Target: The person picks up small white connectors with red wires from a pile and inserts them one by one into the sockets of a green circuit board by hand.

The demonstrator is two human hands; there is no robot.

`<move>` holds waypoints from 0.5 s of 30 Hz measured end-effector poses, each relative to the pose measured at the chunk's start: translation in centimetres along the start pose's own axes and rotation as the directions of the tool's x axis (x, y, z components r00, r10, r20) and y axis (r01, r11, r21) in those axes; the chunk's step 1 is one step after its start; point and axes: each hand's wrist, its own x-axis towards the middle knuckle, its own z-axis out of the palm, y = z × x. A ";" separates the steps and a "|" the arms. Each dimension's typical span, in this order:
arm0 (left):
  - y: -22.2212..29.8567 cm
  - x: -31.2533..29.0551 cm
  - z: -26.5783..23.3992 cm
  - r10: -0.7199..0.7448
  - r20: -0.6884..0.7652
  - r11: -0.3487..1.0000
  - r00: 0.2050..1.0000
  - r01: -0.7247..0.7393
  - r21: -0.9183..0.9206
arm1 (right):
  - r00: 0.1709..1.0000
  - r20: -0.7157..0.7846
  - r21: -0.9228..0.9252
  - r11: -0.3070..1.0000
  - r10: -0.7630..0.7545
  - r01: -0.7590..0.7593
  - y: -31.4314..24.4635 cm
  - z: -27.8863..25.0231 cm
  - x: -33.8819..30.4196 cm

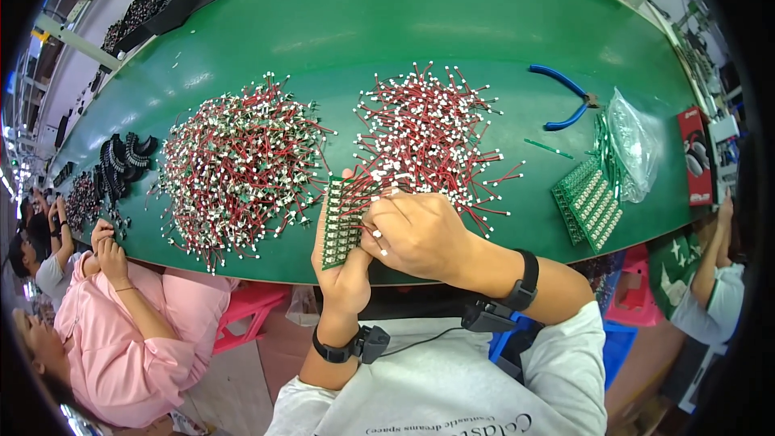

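Note:
My left hand (pixel 345 287) grips a narrow green circuit board panel (pixel 334 236) upright near the table's front edge. Rows of small light-coloured parts run down the panel, and short red and black wires stick out from its right side. Closed fingers of my right hand (pixel 428 234) pinch a short wire lead at those wires; a white plug (pixel 377 233) shows by the fingertips. The exact grip point is hidden behind the fingers. Just beyond my hands lies a loose heap of red wire leads with white plugs (pixel 424 129).
A larger heap of wired small boards (pixel 242 169) spreads to the left, with black curled strips (pixel 125 157) beyond. To the right are blue-handled pliers (pixel 565 117), stacked board panels (pixel 593 206), a clear plastic bag (pixel 634 145) and a red box (pixel 696 157). A person in pink (pixel 141 323) sits at left.

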 end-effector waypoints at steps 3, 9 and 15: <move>-0.1 0.1 -0.2 0.007 0.003 0.999 1.000 -0.007 -0.032 | 1.000 0.005 0.003 1.000 0.014 -0.014 0.1 0.0 0.0; -0.8 -0.3 -0.8 0.102 0.089 0.992 0.991 -0.094 -0.085 | 1.000 0.009 0.000 1.000 -0.005 0.005 -0.1 -0.1 0.0; 0.0 -0.1 0.7 0.038 -0.079 0.999 0.996 -0.035 0.035 | 1.000 0.000 -0.057 0.998 -0.013 0.013 -0.1 -0.2 -0.1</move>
